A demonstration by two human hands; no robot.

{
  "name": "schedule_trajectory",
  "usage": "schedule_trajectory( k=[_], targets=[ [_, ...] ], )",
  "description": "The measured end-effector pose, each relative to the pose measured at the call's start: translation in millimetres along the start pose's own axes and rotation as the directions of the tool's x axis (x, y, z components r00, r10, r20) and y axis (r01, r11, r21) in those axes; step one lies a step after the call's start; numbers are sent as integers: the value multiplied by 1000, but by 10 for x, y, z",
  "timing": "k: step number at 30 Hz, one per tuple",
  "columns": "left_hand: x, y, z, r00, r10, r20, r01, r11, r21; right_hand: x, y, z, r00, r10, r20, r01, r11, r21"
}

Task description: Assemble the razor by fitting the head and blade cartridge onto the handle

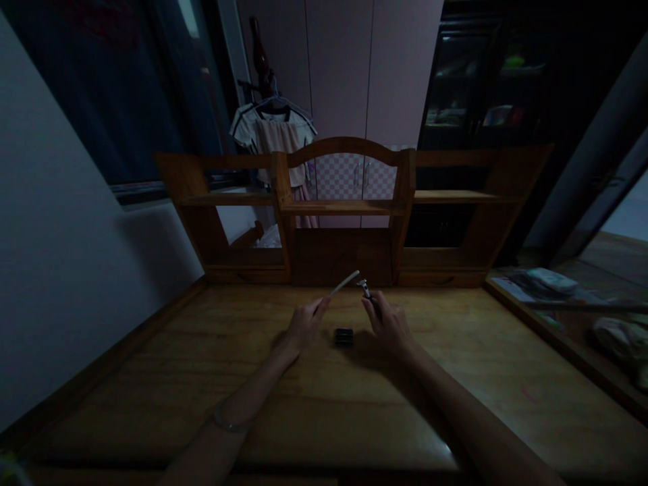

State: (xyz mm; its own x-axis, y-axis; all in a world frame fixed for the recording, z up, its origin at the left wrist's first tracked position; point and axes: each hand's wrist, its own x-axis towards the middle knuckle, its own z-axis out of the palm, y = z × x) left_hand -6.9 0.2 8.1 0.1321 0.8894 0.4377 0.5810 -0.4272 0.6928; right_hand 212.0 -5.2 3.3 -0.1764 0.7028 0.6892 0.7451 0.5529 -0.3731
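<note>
My left hand [304,325] is closed around a thin whitish stick [345,282], shaped like a toothbrush, whose upper end points up and right. Its bristles, if any, do not show. My right hand [391,325] grips a razor [365,288] by its dark handle, with the metallic head up near the stick's tip. A small gap seems to separate the two. On the desk [324,412], between and below my hands, lies a small black ribbed block [343,337] that looks like a holder of razor cartridges. Neither hand touches it.
A wooden shelf unit [347,210] stands along the desk's back edge. White wall [55,270] borders the left side. Beyond the desk's right edge, a lower surface holds papers and a plastic packet [551,280] and a crumpled cloth [620,341]. The room is dim.
</note>
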Motion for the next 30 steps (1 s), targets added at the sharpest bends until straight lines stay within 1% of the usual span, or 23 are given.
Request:
schedule_trajectory(
  k=[3, 5, 9, 11, 16, 18, 21, 23, 25, 28, 30],
  targets=[
    [8, -3, 20, 999, 7, 53, -7, 1000, -8, -3, -11, 2, 1000, 6, -5, -6, 1000, 2],
    [17, -13, 21, 999, -2, 55, 2, 1000, -2, -5, -12, 8, 1000, 4, -7, -4, 1000, 11],
    [15, -16, -10, 999, -35, -3, 35, 999, 22, -2, 4, 19, 1000, 8, 0, -8, 1000, 11],
    [8, -5, -17, 999, -33, -22, 33, 999, 22, -1, 10, 18, 1000, 9, 9, -9, 1000, 11],
    [5, 8, 18, 997, -9, 80, 9, 1000, -2, -11, 6, 2, 1000, -2, -5, 2, 1000, 17],
    [6, -3, 22, 998, -5, 65, 5, 1000, 0, -11, 4, -2, 1000, -5, -16, 5, 1000, 13],
    [2, -16, 8, 1000, 7, 3, -8, 1000, 2, -5, 7, -1, 1000, -4, -22, 4, 1000, -7],
    [0, -16, 4, 1000, 8, -9, -7, 1000, 11, -1, 10, 2, 1000, -9, -22, 9, 1000, -12],
    [0, -11, 13, 1000, 0, 29, 0, 1000, 16, 0, 11, 2, 1000, -24, -20, 24, 1000, -3],
    [8, -5, 40, 990, -2, 138, 0, 1000, 11, -1, 3, -9, 999, -29, -22, 29, 1000, -1],
    [14, -10, 47, 989, 4, 150, -6, 1000, 13, -2, -3, -18, 1000, -18, -24, 17, 1000, -12]
  ],
)
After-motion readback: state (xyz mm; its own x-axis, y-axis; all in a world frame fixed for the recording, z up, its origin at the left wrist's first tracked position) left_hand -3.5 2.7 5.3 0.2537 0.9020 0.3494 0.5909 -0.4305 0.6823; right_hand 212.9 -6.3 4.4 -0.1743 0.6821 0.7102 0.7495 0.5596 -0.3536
